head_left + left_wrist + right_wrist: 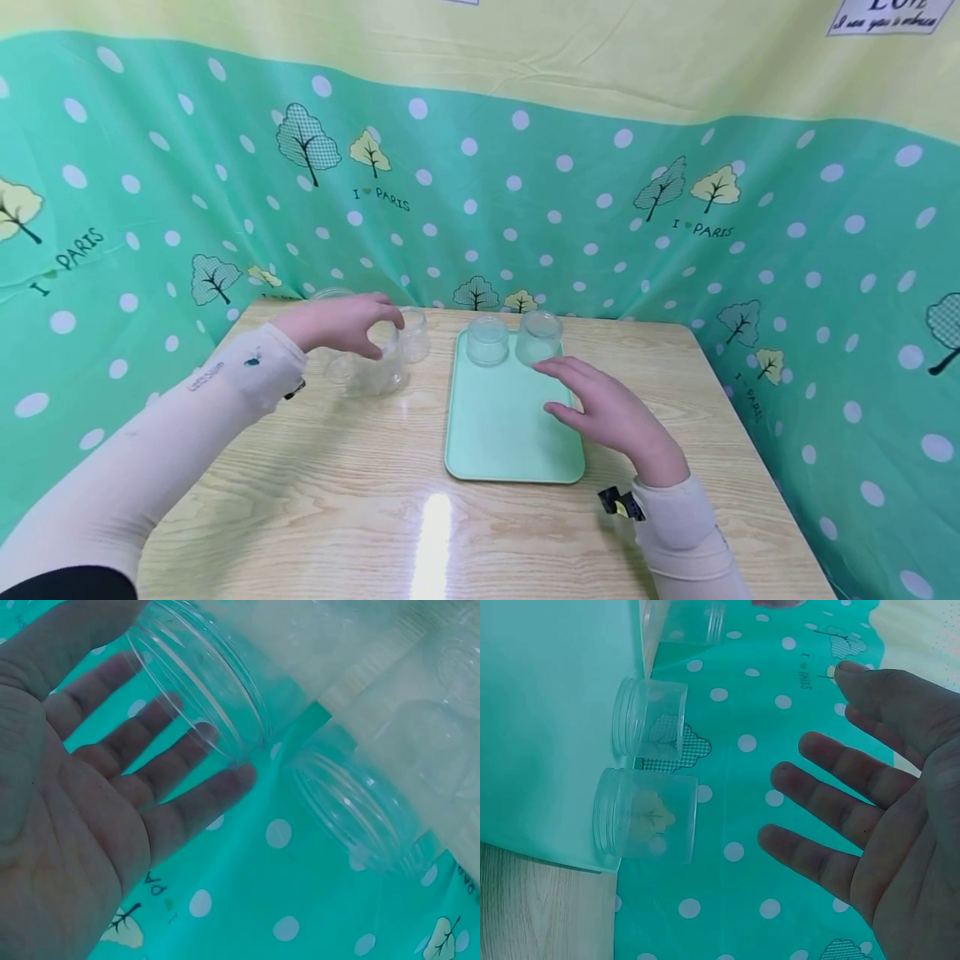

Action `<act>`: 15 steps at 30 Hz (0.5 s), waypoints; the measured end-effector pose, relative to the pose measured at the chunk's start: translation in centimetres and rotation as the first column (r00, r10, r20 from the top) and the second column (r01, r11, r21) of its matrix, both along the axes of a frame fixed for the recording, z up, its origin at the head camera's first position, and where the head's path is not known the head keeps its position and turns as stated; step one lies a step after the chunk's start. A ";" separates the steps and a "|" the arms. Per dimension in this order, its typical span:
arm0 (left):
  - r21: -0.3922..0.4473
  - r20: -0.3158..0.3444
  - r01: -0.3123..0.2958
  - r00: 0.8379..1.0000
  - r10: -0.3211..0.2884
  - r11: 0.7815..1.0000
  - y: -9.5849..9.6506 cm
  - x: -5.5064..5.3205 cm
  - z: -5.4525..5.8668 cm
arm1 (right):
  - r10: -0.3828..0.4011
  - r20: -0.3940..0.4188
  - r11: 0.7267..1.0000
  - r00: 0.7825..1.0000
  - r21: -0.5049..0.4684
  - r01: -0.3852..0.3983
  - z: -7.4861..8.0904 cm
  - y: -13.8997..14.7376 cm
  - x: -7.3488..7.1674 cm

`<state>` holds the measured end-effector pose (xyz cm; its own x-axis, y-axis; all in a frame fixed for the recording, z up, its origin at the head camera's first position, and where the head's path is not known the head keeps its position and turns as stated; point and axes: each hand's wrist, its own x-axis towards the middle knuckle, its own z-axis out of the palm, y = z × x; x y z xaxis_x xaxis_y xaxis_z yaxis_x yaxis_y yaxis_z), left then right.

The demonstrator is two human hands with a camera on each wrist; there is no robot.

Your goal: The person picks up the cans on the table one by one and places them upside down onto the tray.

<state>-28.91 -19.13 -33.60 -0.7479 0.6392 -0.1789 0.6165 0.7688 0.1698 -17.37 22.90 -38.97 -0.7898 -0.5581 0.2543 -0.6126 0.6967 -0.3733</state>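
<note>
My left hand (pixel 348 323) is at the mouth of a clear plastic jar (pixel 384 337), its thumb on one side and fingers on the other. Up close, the left wrist view has the fingertips along the rim of this jar (pixel 202 679). Another clear jar (pixel 415 335) stands just to its right. My right hand (pixel 611 412) hovers over the right side of the green tray (pixel 513 437), fingers spread and holding nothing. Two clear jars, a left one (pixel 487 342) and a right one (pixel 538 337), sit at the tray's far end, threaded rims down.
More transparent containers (pixel 341 371) cluster around my left hand, their outlines hard to separate. Wood-grain tabletop (pixel 337 508) surrounds the tray. A green dotted cloth (pixel 465 242) hangs along the table's back and sides.
</note>
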 end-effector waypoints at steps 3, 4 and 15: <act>0.027 -0.010 0.004 1.000 -0.004 1.000 -0.2 0.4 0.3 | 0.003 -0.003 1.000 1.000 -0.001 -0.003 0.0 0.0 0.0; 0.036 -0.015 0.004 1.000 -0.003 0.999 -0.3 0.5 0.4 | 0.003 -0.002 1.000 1.000 0.000 -0.003 0.0 0.0 0.0; 0.119 0.009 0.018 1.000 -0.019 0.993 -0.2 2.3 1.6 | -0.011 0.016 1.000 1.000 0.016 0.011 0.0 0.0 0.0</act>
